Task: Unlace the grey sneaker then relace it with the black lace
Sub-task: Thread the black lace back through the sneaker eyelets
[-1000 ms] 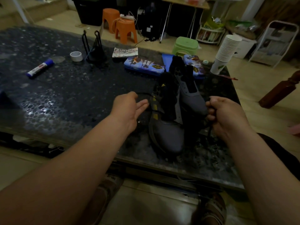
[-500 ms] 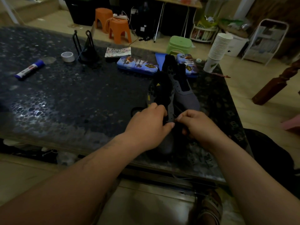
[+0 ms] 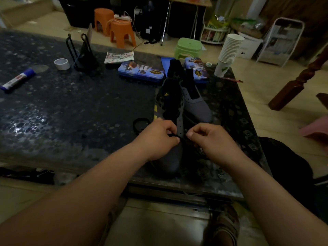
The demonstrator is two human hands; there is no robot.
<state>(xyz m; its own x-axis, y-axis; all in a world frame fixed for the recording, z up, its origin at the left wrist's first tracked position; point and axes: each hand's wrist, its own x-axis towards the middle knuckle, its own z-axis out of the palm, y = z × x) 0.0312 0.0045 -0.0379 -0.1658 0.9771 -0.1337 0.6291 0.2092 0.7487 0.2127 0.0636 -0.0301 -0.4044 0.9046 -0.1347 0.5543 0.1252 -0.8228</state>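
Your left hand (image 3: 159,137) and right hand (image 3: 211,141) pinch black lace (image 3: 174,135) at 6 o'clock end of grey sneaker (image 3: 172,157) | risk: a slip unthreads it.

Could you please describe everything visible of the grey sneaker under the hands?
The grey sneaker looks like fabric, with a black tongue bearing a yellow logo, yellow side stripes and an eyelet strip. It stands on the table, toe toward the person. Left hand and right hand pinch the black lace at its eyelets.
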